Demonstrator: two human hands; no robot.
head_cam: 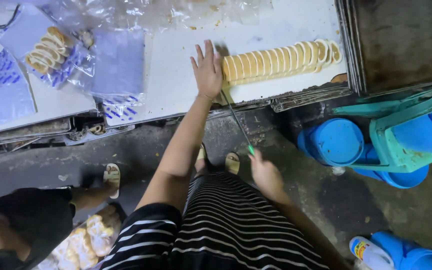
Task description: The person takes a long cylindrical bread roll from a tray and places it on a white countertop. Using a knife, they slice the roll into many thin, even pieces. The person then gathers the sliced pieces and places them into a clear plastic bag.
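Observation:
A sliced roll cake lies in a row on a white board, its slices leaning together. My left hand is flat and spread against the roll's left end, holding nothing. My right hand is lower down, near my striped lap, gripping the green handle of a long thin knife. The blade runs up toward the board's front edge by my left wrist.
Clear plastic bags lie at the left, one holding cake slices. Dark metal trays sit at the right. Blue tubs and a teal stool stand on the floor. Another person's leg and sandal are at the left.

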